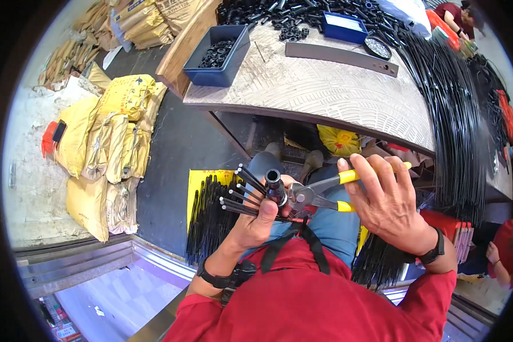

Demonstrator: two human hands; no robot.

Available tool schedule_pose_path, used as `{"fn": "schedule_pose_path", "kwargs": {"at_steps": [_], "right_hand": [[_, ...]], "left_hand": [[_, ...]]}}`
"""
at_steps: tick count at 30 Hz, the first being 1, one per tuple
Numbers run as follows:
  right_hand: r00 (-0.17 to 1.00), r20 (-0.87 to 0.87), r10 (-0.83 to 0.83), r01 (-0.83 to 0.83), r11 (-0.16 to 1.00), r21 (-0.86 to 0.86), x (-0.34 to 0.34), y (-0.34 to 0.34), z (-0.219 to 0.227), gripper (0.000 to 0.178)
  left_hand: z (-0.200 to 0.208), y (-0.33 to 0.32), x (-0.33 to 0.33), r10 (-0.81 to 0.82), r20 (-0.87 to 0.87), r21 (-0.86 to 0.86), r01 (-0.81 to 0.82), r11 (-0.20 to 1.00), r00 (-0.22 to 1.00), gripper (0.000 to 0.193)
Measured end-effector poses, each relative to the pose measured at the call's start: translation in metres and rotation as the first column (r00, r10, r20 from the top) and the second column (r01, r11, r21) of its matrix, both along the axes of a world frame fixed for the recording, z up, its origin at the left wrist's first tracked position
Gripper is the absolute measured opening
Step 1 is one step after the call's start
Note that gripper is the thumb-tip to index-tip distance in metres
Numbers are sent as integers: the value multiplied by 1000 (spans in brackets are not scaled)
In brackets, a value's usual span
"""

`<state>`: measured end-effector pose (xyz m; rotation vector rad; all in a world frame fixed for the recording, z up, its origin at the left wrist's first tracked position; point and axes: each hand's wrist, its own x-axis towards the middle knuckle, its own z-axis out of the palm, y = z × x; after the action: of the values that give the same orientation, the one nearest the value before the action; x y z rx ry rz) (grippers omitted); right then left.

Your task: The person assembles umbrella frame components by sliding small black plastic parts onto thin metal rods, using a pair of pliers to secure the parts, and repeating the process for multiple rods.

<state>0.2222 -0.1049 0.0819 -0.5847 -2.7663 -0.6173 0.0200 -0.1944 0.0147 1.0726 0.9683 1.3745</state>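
My left hand [253, 229] is closed round several thin black rods [242, 206] with pale ends, which fan out to the left. Held in the same hand is a black tubular part [275, 187], its open end facing up. My right hand [390, 205] grips a pair of pliers [306, 196] with yellow handles, the handles spread apart. The pliers' head lies against the right side of the tubular part, beside the left hand's fingers. What the jaws bite on is hidden. Both hands are over my lap.
Ahead stands a worktable [347, 97] with a blue bin [218, 57] of small black parts, a metal bar [342, 58] and heaped black parts. Long black rods [447, 125] hang over its right edge. More rods [214, 211] stand by my left leg. Yellow sacks [122, 122] lie left.
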Motion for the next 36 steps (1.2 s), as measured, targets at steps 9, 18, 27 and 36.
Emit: {"fn": "schedule_pose_path", "kwargs": {"at_steps": [9, 18, 27, 36], "right_hand": [[981, 71, 182, -143, 915, -378, -2, 6, -16, 13], [967, -85, 241, -208, 546, -811, 3, 15, -3, 42], [949, 71, 306, 133, -189, -973, 8, 38, 20, 18], [922, 40, 386, 20, 56, -998, 0, 38, 12, 21]], "left_hand": [[-3, -7, 1, 60, -211, 21, -57, 998, 976, 71], [-4, -3, -7, -6, -58, -32, 4, 999, 998, 80], [-13, -9, -5, -127, -9, 68, 128, 989, 992, 73], [-17, -8, -1, -76, -72, 162, 87, 983, 995, 57]]}}
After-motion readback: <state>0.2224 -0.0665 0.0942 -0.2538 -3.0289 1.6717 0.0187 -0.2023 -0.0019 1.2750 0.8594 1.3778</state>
